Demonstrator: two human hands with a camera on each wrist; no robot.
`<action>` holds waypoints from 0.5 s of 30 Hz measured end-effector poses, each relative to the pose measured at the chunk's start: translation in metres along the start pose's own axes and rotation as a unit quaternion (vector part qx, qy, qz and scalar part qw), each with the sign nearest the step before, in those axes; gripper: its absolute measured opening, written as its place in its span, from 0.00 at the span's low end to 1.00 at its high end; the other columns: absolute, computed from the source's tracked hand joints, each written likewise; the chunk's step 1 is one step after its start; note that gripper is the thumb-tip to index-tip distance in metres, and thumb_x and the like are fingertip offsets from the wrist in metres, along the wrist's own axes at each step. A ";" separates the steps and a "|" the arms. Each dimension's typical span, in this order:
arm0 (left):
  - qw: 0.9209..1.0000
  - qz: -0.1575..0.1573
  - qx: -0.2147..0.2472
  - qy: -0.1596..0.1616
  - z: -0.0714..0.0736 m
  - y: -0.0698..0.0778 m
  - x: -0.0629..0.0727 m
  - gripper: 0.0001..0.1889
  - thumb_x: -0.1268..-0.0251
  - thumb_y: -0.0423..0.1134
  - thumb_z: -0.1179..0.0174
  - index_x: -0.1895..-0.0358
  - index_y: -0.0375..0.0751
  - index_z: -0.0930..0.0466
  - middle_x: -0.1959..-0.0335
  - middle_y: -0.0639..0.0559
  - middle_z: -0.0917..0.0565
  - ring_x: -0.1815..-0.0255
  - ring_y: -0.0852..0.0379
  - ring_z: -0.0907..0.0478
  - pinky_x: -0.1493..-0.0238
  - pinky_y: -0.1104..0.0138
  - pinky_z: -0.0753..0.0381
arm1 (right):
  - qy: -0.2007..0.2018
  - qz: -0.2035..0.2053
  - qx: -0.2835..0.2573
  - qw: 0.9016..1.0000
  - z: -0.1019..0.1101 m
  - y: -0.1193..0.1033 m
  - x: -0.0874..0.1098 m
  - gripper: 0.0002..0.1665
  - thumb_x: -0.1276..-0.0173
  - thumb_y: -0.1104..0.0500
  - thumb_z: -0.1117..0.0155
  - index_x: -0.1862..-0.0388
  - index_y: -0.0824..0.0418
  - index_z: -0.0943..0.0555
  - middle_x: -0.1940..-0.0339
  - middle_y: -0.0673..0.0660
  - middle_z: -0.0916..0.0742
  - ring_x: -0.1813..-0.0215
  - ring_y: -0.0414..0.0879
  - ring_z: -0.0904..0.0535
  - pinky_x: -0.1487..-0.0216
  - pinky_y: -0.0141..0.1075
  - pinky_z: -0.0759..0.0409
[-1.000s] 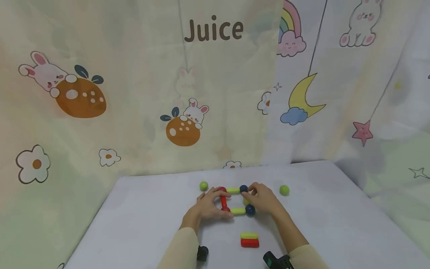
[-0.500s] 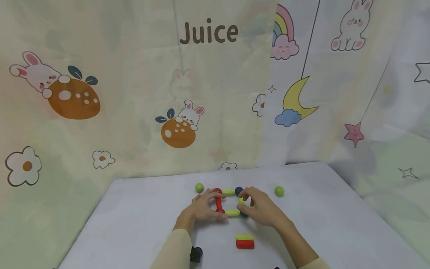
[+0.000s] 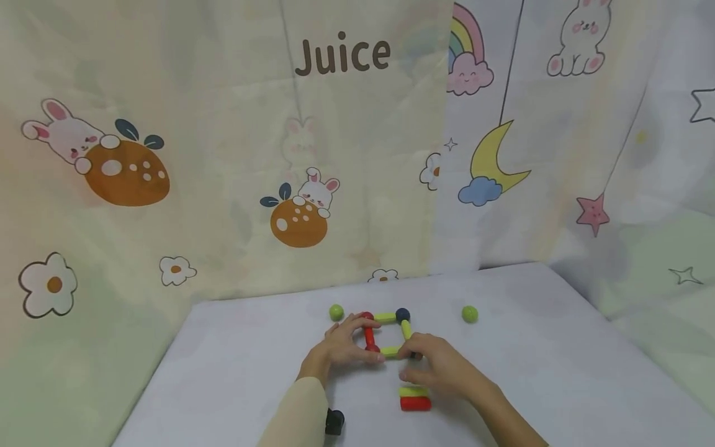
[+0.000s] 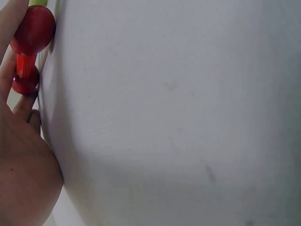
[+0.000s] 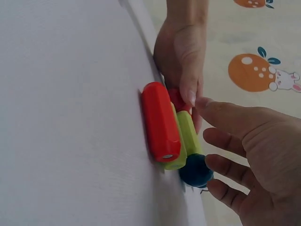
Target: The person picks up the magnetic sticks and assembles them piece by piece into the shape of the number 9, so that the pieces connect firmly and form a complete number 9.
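Note:
A square of magnetic rods and balls lies flat on the table. Its left side is a red rod between two red balls; yellow-green rods form the other sides. My left hand holds that red side, thumb at the near ball and a finger at the far one. The far right corner has a dark blue ball. At the near right corner, my right hand partly hides another dark blue ball; its fingertips are beside that ball, thumb spread apart, gripping nothing.
Nearer the person, a loose yellow-green rod and a loose red rod lie side by side. One green ball sits behind the left hand, another green ball at right. A printed cloth hangs behind the table.
My right hand has left the far dark blue ball and come toward the person, to the near right corner. My left hand stays on the square's red side.

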State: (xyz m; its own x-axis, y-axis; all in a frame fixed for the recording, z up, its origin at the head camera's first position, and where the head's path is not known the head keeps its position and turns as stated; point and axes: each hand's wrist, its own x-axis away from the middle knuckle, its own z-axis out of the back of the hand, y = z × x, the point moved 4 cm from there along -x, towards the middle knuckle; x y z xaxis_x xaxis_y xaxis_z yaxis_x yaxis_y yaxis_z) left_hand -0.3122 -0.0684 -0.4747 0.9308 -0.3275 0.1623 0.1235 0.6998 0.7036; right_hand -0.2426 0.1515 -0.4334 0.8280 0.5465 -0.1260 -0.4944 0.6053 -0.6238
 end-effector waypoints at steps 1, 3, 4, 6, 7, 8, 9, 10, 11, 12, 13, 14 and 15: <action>1.000 -0.002 0.001 0.000 -0.002 0.001 -0.001 0.34 0.54 0.61 0.22 0.39 0.76 0.22 0.17 0.44 0.43 0.19 0.27 0.57 0.33 0.23 0.48 | -0.006 0.001 0.001 1.000 -0.001 0.002 0.001 0.14 0.34 0.49 0.25 0.53 0.50 0.14 0.56 0.45 0.14 0.52 0.45 0.22 0.48 0.40 0.20; 1.000 -0.009 0.002 -0.002 -0.006 0.002 -0.003 0.34 0.54 0.61 0.22 0.39 0.75 0.22 0.18 0.44 0.42 0.18 0.28 0.57 0.32 0.24 0.49 | -0.015 0.008 -0.002 1.000 -0.004 0.005 0.004 0.13 0.35 0.49 0.24 0.53 0.48 0.14 0.57 0.43 0.15 0.53 0.42 0.22 0.49 0.38 0.20; 1.000 -0.012 0.001 -0.002 -0.007 0.001 -0.004 0.34 0.54 0.61 0.22 0.38 0.74 0.22 0.18 0.44 0.42 0.18 0.29 0.57 0.31 0.24 0.50 | -0.020 0.013 -0.003 1.000 -0.006 0.005 0.006 0.13 0.35 0.49 0.24 0.54 0.47 0.14 0.57 0.42 0.15 0.53 0.41 0.22 0.49 0.37 0.21; 1.000 -0.019 -0.001 -0.001 -0.007 -0.001 -0.002 0.34 0.53 0.60 0.22 0.38 0.73 0.22 0.18 0.44 0.41 0.17 0.32 0.56 0.28 0.26 0.52 | -0.036 0.021 -0.012 0.999 -0.012 0.004 0.008 0.12 0.35 0.48 0.24 0.54 0.45 0.13 0.57 0.41 0.16 0.54 0.39 0.23 0.51 0.35 0.22; 1.000 -0.020 -0.002 0.000 -0.006 -0.002 -0.001 0.35 0.53 0.61 0.22 0.37 0.72 0.22 0.18 0.44 0.41 0.17 0.33 0.56 0.28 0.27 0.52 | -0.044 0.024 -0.015 0.999 -0.015 0.003 0.008 0.12 0.35 0.48 0.24 0.54 0.45 0.14 0.57 0.40 0.16 0.54 0.38 0.23 0.51 0.34 0.22; 1.000 -0.021 -0.002 0.002 -0.004 -0.003 0.001 0.35 0.54 0.60 0.22 0.37 0.71 0.22 0.18 0.43 0.41 0.17 0.33 0.56 0.28 0.27 0.53 | -0.050 0.028 -0.018 0.998 -0.017 0.002 0.008 0.12 0.35 0.48 0.25 0.53 0.44 0.14 0.57 0.40 0.16 0.55 0.37 0.24 0.51 0.34 0.23; 1.000 -0.023 -0.002 0.004 -0.001 -0.003 0.003 0.35 0.54 0.60 0.22 0.37 0.70 0.22 0.18 0.43 0.40 0.17 0.33 0.56 0.27 0.27 0.53 | -0.058 0.030 -0.020 0.998 -0.020 0.000 0.008 0.12 0.34 0.47 0.25 0.53 0.44 0.13 0.56 0.39 0.16 0.54 0.36 0.23 0.50 0.34 0.23; 1.000 -0.021 -0.001 0.006 0.001 -0.004 0.004 0.35 0.54 0.59 0.21 0.37 0.70 0.22 0.18 0.43 0.40 0.17 0.32 0.56 0.28 0.27 0.53 | -0.067 0.030 -0.021 0.997 -0.021 -0.001 0.007 0.13 0.34 0.47 0.26 0.52 0.45 0.14 0.55 0.39 0.16 0.54 0.36 0.23 0.49 0.34 0.22; 1.000 -0.021 -0.001 0.007 0.003 -0.004 0.004 0.35 0.54 0.59 0.21 0.38 0.70 0.22 0.18 0.43 0.41 0.18 0.31 0.56 0.28 0.26 0.53 | -0.075 0.026 -0.024 0.997 -0.023 -0.002 0.006 0.13 0.33 0.46 0.26 0.52 0.45 0.14 0.54 0.38 0.16 0.53 0.35 0.23 0.48 0.34 0.22; 1.000 -0.020 0.001 0.007 0.003 -0.003 0.004 0.35 0.54 0.59 0.21 0.38 0.70 0.22 0.18 0.43 0.41 0.18 0.30 0.56 0.29 0.26 0.53 | -0.080 0.025 -0.024 0.996 -0.022 -0.003 0.006 0.14 0.33 0.45 0.27 0.51 0.45 0.14 0.54 0.38 0.16 0.52 0.34 0.23 0.47 0.35 0.22; 1.000 -0.020 0.004 0.006 0.003 -0.002 0.003 0.35 0.54 0.58 0.21 0.38 0.70 0.22 0.18 0.43 0.41 0.18 0.29 0.56 0.30 0.25 0.52 | -0.082 0.023 -0.021 0.996 -0.021 -0.004 0.007 0.14 0.32 0.44 0.27 0.51 0.45 0.14 0.53 0.38 0.15 0.51 0.34 0.23 0.46 0.35 0.22; 1.000 -0.025 0.007 0.004 0.003 0.000 0.001 0.35 0.54 0.58 0.21 0.38 0.70 0.21 0.18 0.43 0.41 0.18 0.29 0.56 0.30 0.25 0.52 | -0.084 0.020 -0.017 0.996 -0.020 -0.004 0.008 0.14 0.32 0.43 0.28 0.51 0.45 0.14 0.53 0.37 0.15 0.51 0.35 0.23 0.46 0.35 0.22; 1.000 -0.029 0.009 0.001 0.001 0.001 -0.001 0.35 0.54 0.58 0.21 0.38 0.70 0.22 0.18 0.43 0.41 0.18 0.30 0.56 0.29 0.25 0.53 | -0.087 0.014 -0.014 0.996 -0.017 -0.004 0.010 0.15 0.32 0.42 0.28 0.51 0.45 0.14 0.54 0.37 0.15 0.51 0.35 0.23 0.46 0.35 0.21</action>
State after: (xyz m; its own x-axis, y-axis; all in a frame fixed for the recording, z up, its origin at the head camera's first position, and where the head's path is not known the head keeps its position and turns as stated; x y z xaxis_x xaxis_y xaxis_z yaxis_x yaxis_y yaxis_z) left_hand -0.3134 -0.0683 -0.4732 0.9230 -0.3657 0.1195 0.1710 0.6683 0.7240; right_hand -0.2284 0.1445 -0.4458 0.7548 0.6559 -0.0096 -0.5066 0.5736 -0.6437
